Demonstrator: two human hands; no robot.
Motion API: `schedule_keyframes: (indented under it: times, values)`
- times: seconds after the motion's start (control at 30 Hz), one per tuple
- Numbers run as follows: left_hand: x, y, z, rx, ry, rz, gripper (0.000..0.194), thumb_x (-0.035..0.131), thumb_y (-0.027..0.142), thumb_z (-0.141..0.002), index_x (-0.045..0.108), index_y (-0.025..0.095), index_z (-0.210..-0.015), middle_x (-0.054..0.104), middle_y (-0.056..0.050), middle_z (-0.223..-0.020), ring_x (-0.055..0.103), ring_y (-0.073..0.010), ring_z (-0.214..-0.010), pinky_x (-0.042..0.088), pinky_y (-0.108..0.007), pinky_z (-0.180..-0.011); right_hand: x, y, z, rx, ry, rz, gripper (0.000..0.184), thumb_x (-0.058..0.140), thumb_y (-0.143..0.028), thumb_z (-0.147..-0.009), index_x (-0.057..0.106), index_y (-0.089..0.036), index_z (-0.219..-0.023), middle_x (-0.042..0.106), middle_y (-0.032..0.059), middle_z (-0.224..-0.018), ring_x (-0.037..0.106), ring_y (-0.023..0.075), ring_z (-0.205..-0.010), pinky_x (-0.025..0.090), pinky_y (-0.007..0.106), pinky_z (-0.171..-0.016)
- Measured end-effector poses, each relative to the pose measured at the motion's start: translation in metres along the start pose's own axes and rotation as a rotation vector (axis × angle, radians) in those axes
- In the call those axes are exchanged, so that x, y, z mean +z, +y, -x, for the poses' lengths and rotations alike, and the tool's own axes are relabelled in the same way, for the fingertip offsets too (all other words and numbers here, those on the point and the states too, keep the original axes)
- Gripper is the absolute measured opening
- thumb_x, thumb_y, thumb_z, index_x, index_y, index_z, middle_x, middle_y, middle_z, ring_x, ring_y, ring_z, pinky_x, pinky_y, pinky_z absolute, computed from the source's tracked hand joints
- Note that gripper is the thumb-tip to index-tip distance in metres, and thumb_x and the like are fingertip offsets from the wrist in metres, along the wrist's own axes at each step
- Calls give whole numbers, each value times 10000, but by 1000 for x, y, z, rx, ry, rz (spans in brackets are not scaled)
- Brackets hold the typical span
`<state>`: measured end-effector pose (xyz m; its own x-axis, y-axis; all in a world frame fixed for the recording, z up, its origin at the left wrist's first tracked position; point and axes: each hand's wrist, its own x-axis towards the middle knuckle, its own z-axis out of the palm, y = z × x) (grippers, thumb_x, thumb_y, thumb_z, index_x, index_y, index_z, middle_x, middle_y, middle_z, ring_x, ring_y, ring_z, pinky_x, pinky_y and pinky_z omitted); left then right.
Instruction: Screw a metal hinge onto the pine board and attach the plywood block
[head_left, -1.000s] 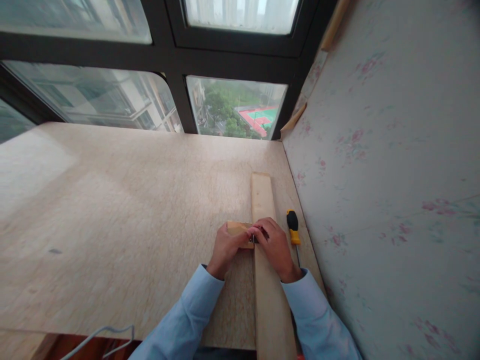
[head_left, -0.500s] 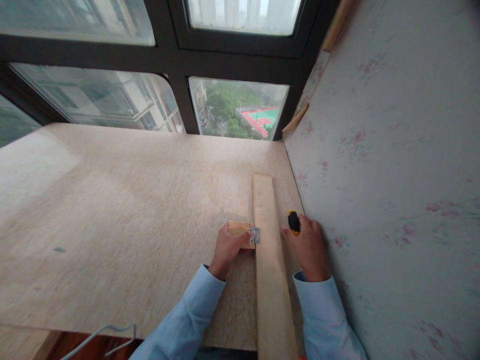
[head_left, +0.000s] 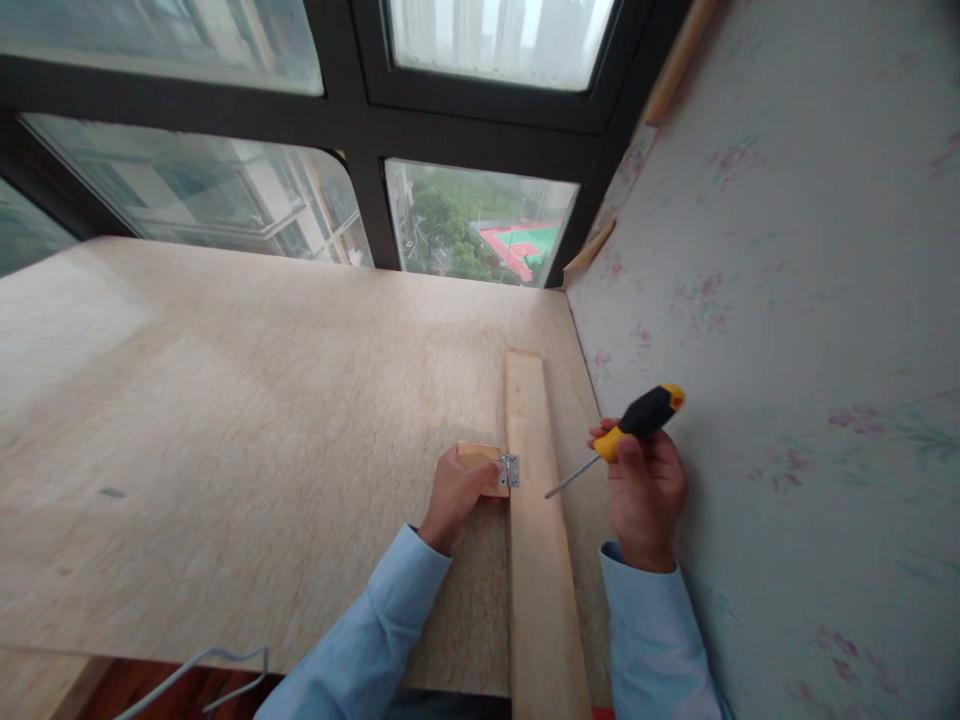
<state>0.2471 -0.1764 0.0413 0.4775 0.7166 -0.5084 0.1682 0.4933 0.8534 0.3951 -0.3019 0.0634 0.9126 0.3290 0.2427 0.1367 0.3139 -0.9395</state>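
A long wooden board (head_left: 541,560) lies lengthwise on the stone-patterned surface. Against its left edge sits a small wooden block (head_left: 480,457), joined by a metal hinge (head_left: 509,470) that spans the seam. My left hand (head_left: 454,492) grips the block, its thumb next to the hinge. In my right hand (head_left: 649,495) is a screwdriver (head_left: 637,422) with a yellow and black handle, held by the fingers beside the board. Its thin shaft slants down-left, and the tip appears over the board, to the lower right of the hinge; whether it touches the wood I cannot tell.
The flower-patterned wall (head_left: 787,400) rises close by my right hand. Dark window frames (head_left: 480,130) stand along the far edge of the surface (head_left: 285,430). A pale cable (head_left: 217,655) hangs at the front left edge.
The screwdriver has swung round in my right hand, so its shaft now points down-left toward the board. That hand has shifted slightly right. My left hand stays on the block.
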Motion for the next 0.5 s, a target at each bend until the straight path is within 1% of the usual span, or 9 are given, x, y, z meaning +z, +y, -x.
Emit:
schedule_keyframes:
  times: [0.03, 0.1, 0.2, 0.33, 0.5]
  values:
    - [0, 1, 0, -1, 2, 3, 246, 751, 151, -648, 630, 115, -859, 705, -43, -738, 670, -181, -587, 537, -253, -417, 4, -4, 3, -45, 8, -83, 352, 772, -383, -775, 661, -225, -1069, 720, 28, -940, 703, 189, -830, 564, 395, -805]
    - [1, 1, 1, -5, 0, 6, 233, 747, 148, -648, 634, 119, -851, 707, -39, -736, 672, -182, -588, 538, -253, -417, 12, -8, 9, -118, 9, -162, 385, 790, -340, -766, 640, -266, -1112, 713, 17, -993, 705, 202, -910, 549, 461, -895]
    - [1, 0, 0, 3, -1, -5, 216, 744, 143, -646, 638, 122, -833, 704, -31, -732, 670, -177, -586, 541, -251, -421, 20, -8, 20, -154, -51, -155, 356, 749, -315, -815, 612, -291, -1143, 702, 23, -1041, 701, 220, -959, 529, 535, -935]
    - [0, -2, -2, 17, -4, -15, 240, 741, 144, -650, 634, 117, -863, 707, -36, -746, 670, -180, -591, 545, -258, -419, 27, -4, 34, -151, -162, -107, 299, 660, -305, -892, 574, -280, -1176, 711, 43, -1022, 712, 233, -949, 548, 526, -902]
    - [0, -2, -2, 23, -7, -16, 243, 747, 155, -654, 633, 119, -866, 711, -41, -761, 676, -181, -600, 551, -259, -430, 31, -4, 39, -183, -164, -37, 283, 620, -314, -918, 537, -269, -1184, 707, 60, -1022, 713, 245, -970, 558, 509, -895]
